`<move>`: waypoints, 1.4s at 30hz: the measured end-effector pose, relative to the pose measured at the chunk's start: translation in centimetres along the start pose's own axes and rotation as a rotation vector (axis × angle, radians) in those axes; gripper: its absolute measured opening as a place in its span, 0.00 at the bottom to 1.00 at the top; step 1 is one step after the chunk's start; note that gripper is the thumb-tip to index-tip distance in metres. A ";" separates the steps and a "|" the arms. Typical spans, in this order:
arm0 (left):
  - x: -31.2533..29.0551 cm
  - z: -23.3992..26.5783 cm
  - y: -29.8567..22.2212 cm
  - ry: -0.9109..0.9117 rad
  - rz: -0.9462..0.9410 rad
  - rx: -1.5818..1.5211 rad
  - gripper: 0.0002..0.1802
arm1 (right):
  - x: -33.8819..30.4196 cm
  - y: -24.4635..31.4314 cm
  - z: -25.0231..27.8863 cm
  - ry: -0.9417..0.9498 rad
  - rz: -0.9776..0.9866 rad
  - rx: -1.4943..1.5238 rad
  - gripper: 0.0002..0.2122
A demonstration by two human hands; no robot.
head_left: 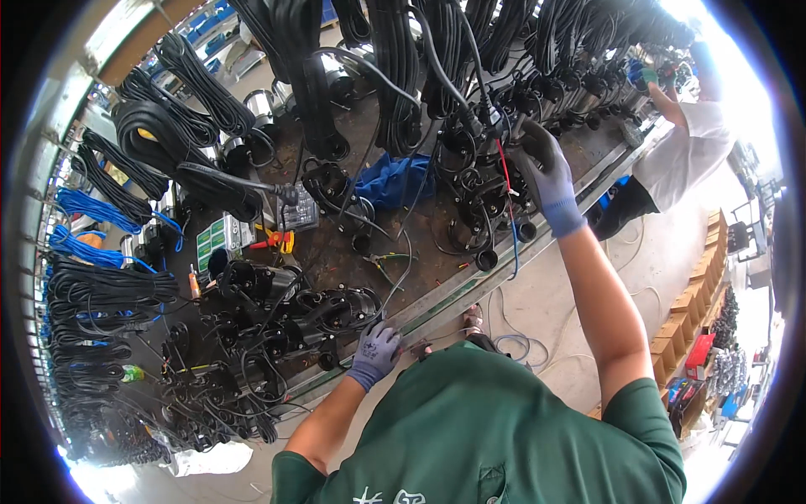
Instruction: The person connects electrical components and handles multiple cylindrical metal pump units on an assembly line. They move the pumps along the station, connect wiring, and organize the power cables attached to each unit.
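Note:
My right hand (550,172), in a grey glove with dark fingers, reaches out over the bench edge to the black fittings. Its fingers are bent and closed around something dark that I cannot make out. Just left of it hangs a thin red and blue wire (509,189), beside a black cable connector (494,116). My left hand (376,353), also gloved, rests on the near metal edge of the bench (437,312) with its fingers apart. Close to its fingertips lies a black ring-shaped fitting (357,307), and a grey cable (405,273) comes down beside it.
Black cable coils (395,76) hang along the far side, blue ones (96,210) at left. Green-handled pliers (382,262), red-and-yellow tools (275,241), a blue cloth (395,181) and a clear parts box (298,210) lie on the bench. A co-worker (684,155) stands at right, cardboard boxes (693,294) beyond.

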State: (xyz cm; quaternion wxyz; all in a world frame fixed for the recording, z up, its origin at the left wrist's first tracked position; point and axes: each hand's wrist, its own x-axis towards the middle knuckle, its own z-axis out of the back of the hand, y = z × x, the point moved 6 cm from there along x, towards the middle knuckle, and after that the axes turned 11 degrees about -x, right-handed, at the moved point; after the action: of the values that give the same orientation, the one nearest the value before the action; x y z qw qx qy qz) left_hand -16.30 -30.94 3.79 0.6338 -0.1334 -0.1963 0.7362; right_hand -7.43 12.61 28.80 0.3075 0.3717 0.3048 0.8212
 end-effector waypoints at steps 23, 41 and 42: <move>10.3 5.7 -3.1 -0.287 0.385 -0.126 0.29 | 5.6 -2.7 -0.3 0.458 -0.164 0.617 0.15; 44.7 26.2 -22.0 0.241 -0.343 0.587 0.33 | 6.6 -3.6 7.2 0.611 0.078 0.336 0.14; 45.2 26.3 -22.0 0.297 -0.229 0.587 0.34 | 7.0 -4.3 7.2 0.577 0.131 0.250 0.15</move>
State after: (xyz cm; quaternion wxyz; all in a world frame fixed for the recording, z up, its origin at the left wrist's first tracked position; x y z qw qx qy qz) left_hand -15.87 13.11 39.58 0.7454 -0.0281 0.1043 0.6578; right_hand -4.27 22.38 32.54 0.1067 0.1774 0.4532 0.8670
